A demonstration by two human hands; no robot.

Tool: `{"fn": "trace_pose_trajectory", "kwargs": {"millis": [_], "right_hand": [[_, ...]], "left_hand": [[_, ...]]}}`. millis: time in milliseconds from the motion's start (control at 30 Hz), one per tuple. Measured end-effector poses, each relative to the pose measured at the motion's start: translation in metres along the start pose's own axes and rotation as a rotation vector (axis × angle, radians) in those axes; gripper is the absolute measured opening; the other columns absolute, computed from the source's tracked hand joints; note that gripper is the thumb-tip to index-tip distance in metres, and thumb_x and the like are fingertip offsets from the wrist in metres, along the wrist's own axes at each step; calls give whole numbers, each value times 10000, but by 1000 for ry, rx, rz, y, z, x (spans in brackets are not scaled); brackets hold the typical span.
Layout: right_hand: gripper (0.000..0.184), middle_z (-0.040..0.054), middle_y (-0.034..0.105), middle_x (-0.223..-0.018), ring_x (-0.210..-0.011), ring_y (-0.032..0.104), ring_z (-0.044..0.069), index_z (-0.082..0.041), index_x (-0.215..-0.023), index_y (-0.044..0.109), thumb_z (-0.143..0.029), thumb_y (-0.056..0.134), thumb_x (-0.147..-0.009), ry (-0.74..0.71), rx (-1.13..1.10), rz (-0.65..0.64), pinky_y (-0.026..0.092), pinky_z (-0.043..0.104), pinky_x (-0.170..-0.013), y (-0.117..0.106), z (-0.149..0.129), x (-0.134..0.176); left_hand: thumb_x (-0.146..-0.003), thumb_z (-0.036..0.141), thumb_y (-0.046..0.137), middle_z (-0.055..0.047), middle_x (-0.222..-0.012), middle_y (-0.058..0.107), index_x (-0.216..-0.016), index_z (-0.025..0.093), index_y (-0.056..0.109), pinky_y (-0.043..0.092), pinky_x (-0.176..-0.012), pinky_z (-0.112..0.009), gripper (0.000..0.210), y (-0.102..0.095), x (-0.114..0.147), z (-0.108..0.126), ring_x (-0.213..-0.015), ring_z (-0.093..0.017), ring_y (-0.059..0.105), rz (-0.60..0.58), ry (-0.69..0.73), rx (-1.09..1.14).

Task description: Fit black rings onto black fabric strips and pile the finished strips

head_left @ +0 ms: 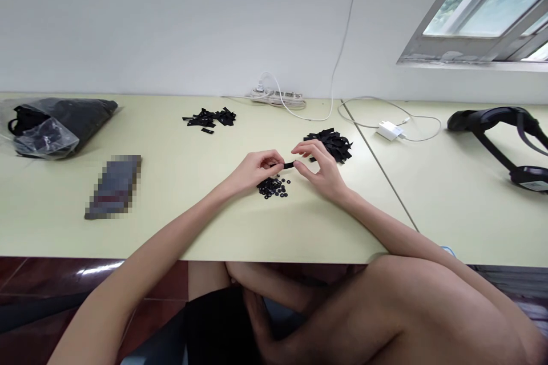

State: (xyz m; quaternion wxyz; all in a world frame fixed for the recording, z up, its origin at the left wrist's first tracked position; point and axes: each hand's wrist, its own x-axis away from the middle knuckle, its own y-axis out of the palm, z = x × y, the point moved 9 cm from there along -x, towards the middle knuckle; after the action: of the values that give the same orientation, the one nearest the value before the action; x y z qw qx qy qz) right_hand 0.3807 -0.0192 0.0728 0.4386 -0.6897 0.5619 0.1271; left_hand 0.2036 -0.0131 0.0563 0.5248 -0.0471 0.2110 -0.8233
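A short black strip (pixel 289 165) is pinched by its left end between the thumb and fingers of my left hand (pixel 259 170). Its free end points right, to the thumb tip of my right hand (pixel 323 171), which is at or touching it. The other right fingers are spread and raised, apart from the strip. Just below the hands lies a small heap of black ring-shaped pieces (pixel 270 187), several of them loose around it. Behind my right hand is a pile of black strips (pixel 336 145), partly covered by the fingers.
Farther back left is a second group of small black strips (pixel 209 117). A plastic bag with dark contents (pixel 81 125) and a blurred dark object (pixel 115 187) lie left. A power strip (pixel 276 96), white charger (pixel 389 130) and black headset (pixel 492 137) stand along the back and right.
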Motion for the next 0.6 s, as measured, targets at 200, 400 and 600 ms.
{"fn": "trace_pose_trajectory", "kwargs": {"millis": [200,400,600], "right_hand": [[50,24,826,-955,-869,772,226,-276,-1067,750,-319,724,-1065,132,-156,-228,607,384,-769,25,9,6],[57,11,840,-946,-857,778,216,-272,-1025,772,-328,763,-1023,253,-230,-308,593,362,-784,33,12,10],[48,7,829,-919,-854,768,207,-267,-1002,789,-309,765,-1003,259,-207,-344,582,343,-803,35,11,10]], "left_hand": [[-1043,466,694,-13,-871,699,-974,202,743,401,-737,-309,278,9,4,2,-794,-171,576,-98,-2,-76],[-1036,385,668,5,-839,688,-986,207,722,401,-709,-294,193,9,7,2,-765,-161,563,-159,-26,-146],[-1008,325,656,2,-907,732,-991,208,737,422,-738,-290,144,12,8,4,-805,-161,591,-184,-14,-172]]}}
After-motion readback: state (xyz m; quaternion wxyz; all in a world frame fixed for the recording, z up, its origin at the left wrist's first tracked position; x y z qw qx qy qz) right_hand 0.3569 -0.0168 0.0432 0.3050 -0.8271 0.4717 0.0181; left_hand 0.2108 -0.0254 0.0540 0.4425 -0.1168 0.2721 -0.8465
